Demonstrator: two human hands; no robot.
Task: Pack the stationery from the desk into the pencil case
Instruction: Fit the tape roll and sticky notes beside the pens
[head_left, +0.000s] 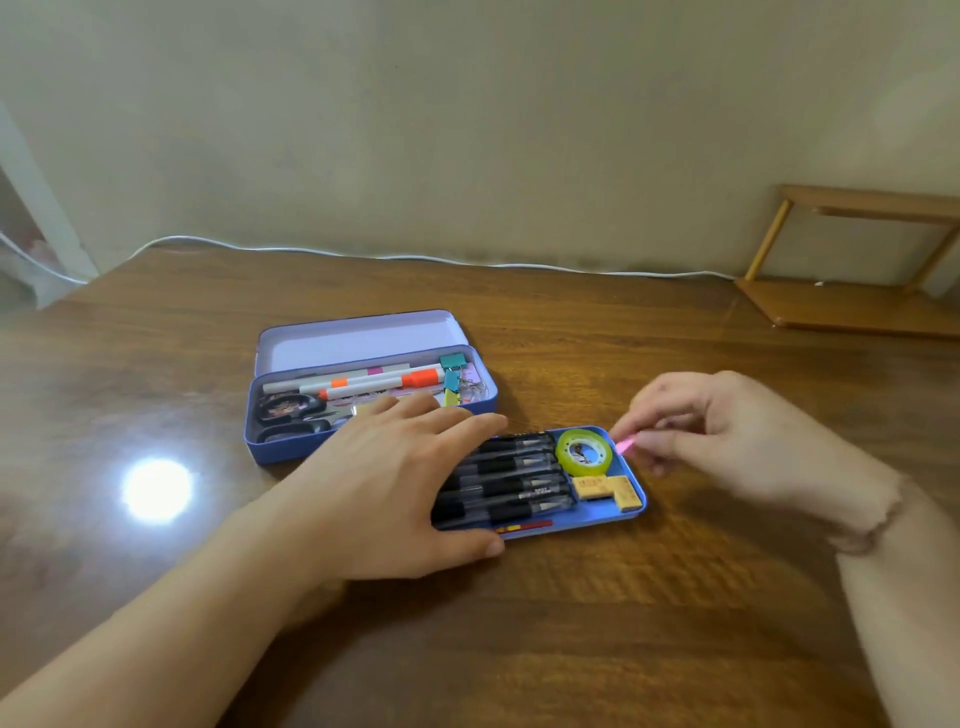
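Observation:
A blue tin pencil case (270, 447) lies open on the desk, lid up, with highlighters (379, 382), scissors (291, 410) and binder clips (451, 376) inside. In front of it sits a blue inner tray (631, 470) with several black pens (511, 475), a green tape roll (584, 452) and two yellow erasers (608, 491). My left hand (395, 478) lies flat over the tray's left end, fingers straight. My right hand (727, 436) pinches a small pink item (625, 445) just over the tray's far right corner.
The wooden desk (519, 623) runs to a beige wall, with a white cable (415, 256) along its back edge. A small wooden rack (852, 260) stands at the back right. A lamp glare (156, 488) shows at left.

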